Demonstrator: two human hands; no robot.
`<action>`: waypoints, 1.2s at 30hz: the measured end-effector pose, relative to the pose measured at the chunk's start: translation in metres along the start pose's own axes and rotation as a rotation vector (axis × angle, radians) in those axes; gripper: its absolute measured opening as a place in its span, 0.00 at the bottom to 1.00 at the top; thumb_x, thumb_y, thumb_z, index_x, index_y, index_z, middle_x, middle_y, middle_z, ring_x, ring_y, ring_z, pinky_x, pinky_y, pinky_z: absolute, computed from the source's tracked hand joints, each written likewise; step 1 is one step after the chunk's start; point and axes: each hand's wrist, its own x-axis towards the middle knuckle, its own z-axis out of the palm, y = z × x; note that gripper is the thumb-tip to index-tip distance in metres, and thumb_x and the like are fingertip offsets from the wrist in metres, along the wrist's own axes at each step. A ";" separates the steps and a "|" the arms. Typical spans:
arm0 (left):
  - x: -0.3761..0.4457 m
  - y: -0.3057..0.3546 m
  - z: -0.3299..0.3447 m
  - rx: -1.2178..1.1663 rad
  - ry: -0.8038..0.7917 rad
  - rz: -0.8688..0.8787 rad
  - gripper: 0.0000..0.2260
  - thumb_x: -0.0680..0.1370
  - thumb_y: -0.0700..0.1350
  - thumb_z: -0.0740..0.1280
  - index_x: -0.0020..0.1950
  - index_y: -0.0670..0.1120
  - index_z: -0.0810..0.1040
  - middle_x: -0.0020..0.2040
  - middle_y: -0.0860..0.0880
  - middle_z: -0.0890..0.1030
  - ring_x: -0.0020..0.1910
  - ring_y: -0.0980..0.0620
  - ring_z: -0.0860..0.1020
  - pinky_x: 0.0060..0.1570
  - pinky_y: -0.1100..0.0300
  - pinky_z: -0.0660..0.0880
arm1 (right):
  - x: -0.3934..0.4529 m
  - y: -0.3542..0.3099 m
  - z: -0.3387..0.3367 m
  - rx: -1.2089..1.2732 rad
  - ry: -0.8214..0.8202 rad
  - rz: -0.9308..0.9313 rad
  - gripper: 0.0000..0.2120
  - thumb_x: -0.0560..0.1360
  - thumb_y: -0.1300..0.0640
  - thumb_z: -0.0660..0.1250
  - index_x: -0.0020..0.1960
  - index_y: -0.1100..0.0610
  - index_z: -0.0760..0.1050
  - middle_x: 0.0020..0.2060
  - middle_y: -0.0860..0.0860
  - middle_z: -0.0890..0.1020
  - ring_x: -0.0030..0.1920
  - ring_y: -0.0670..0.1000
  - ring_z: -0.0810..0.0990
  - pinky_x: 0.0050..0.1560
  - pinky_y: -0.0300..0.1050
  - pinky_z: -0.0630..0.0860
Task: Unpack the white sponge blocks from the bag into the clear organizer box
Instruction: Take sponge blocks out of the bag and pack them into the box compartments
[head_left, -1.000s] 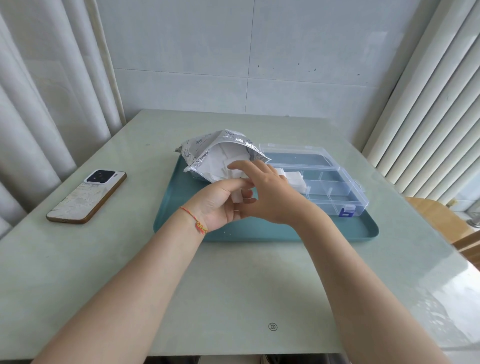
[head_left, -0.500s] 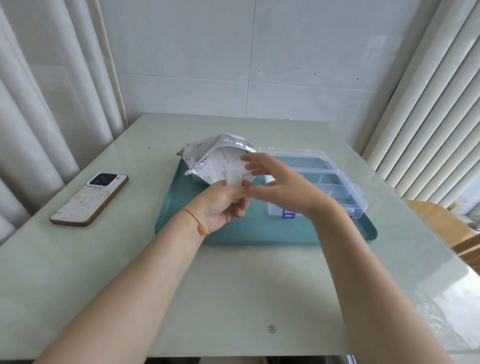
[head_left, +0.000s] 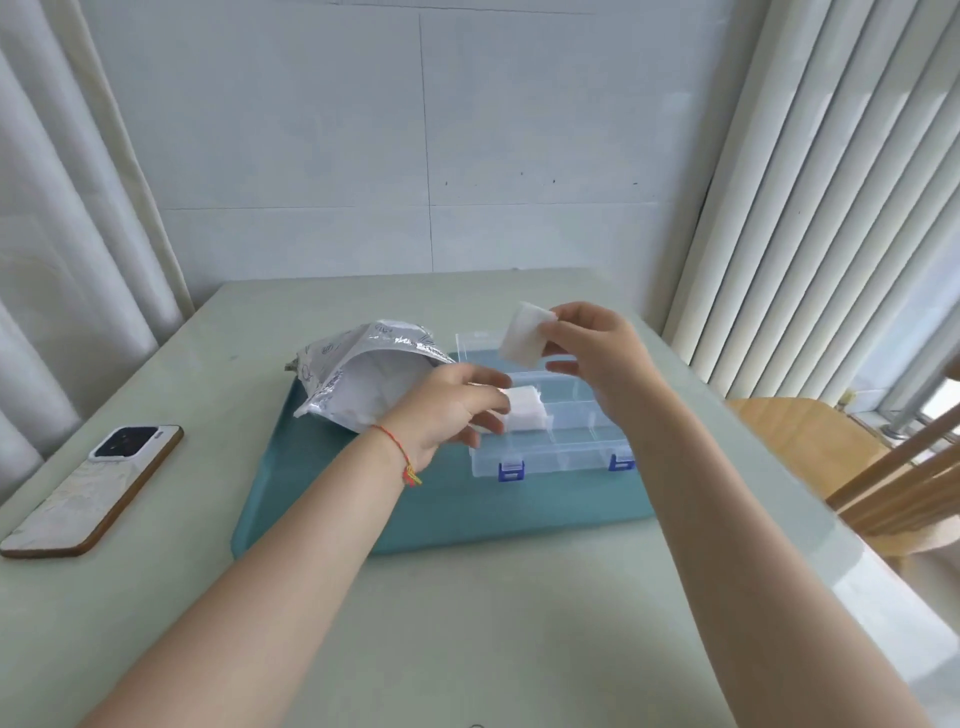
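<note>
My right hand (head_left: 597, 353) pinches a white sponge block (head_left: 523, 335) between thumb and fingers, raised above the back of the clear organizer box (head_left: 566, 452). The box lies open on the teal tray (head_left: 467, 514), with blue latches on its front wall. Other white sponge blocks (head_left: 527, 410) lie in a left compartment. My left hand (head_left: 452, 410) hovers at the box's left end with relaxed fingers, holding nothing, its fingertips close to those blocks. The silver bag (head_left: 358, 379) lies open on the tray's back left, white contents showing in its mouth.
A phone (head_left: 96, 486) lies on the pale green table (head_left: 467, 623) to the left of the tray. Curtains hang on the left, vertical blinds on the right. A wooden chair (head_left: 841, 462) stands past the table's right edge.
My right hand has lifted a sponge block up and to the right, away from my left hand. My left hand let go and shifted right toward the box. The camera tilted up.
</note>
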 end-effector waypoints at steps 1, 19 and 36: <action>0.005 -0.001 0.003 0.097 0.081 0.037 0.09 0.77 0.35 0.65 0.54 0.43 0.79 0.42 0.47 0.81 0.32 0.54 0.79 0.26 0.64 0.69 | 0.007 0.003 -0.009 -0.026 0.074 0.015 0.04 0.76 0.61 0.68 0.43 0.55 0.78 0.36 0.49 0.82 0.37 0.48 0.82 0.46 0.46 0.76; 0.046 -0.010 0.022 0.937 0.183 0.324 0.15 0.78 0.36 0.57 0.60 0.45 0.78 0.60 0.47 0.79 0.60 0.47 0.75 0.58 0.57 0.72 | 0.048 0.050 0.005 -0.656 0.043 0.198 0.08 0.70 0.63 0.69 0.37 0.52 0.74 0.35 0.48 0.81 0.37 0.50 0.78 0.44 0.47 0.79; 0.011 -0.017 0.000 0.857 0.506 0.509 0.11 0.76 0.45 0.64 0.34 0.45 0.75 0.28 0.51 0.70 0.33 0.47 0.69 0.30 0.58 0.60 | 0.016 0.015 0.035 -0.662 -0.076 -0.164 0.09 0.74 0.56 0.66 0.41 0.61 0.80 0.32 0.50 0.78 0.31 0.46 0.70 0.30 0.35 0.66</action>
